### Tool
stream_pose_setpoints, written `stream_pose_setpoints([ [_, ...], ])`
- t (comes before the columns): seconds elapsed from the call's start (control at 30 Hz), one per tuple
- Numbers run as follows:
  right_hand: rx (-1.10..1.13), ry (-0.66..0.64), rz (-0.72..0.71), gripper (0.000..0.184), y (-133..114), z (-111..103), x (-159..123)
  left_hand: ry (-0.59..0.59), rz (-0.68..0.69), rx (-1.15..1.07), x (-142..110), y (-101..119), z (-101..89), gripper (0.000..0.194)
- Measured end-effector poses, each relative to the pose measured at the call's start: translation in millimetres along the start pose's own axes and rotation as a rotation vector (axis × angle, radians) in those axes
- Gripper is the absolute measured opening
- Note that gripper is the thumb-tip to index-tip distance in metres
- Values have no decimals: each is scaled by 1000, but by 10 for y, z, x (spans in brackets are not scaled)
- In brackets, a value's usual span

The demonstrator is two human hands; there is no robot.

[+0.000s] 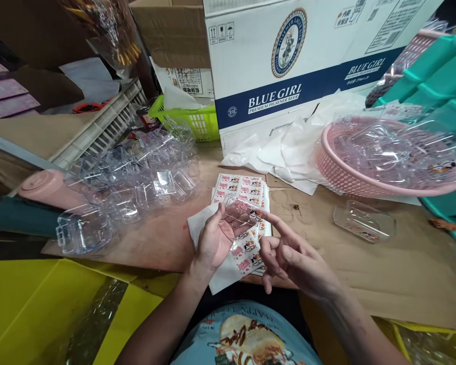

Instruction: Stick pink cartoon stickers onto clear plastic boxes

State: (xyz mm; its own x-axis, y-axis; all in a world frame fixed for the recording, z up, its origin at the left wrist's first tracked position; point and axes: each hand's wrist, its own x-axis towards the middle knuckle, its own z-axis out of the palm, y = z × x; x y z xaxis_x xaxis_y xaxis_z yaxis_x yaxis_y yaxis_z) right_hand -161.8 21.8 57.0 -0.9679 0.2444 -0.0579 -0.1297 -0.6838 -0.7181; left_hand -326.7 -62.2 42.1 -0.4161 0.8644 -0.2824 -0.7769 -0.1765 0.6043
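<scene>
Gripped a clear oblong plastic case (pixel 247 209) in the left hand (pixel 216 238), above white cat-print sticker sheets (pixel 248 253). Touched its end with the half-curled right hand (pixel 292 258). Had a round pink plastic basket (pixel 345 177) beyond the sheets, rightward.

Clear container (pixel 244 210); white sticker sheets (pixel 250 246) — pink lettering, orange-and-black cats; round basket (pixel 345 175) — pink.
</scene>
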Motion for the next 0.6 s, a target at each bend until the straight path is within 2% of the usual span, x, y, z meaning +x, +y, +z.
stream_pose_setpoints([
  [0.3,37,-25,28,68,62,14,25,33,15,26,-44,-1,-16,34],
  [0.6,45,9,52,66,80,-3,50,2,21,-25,-50,-12,-36,33],
])
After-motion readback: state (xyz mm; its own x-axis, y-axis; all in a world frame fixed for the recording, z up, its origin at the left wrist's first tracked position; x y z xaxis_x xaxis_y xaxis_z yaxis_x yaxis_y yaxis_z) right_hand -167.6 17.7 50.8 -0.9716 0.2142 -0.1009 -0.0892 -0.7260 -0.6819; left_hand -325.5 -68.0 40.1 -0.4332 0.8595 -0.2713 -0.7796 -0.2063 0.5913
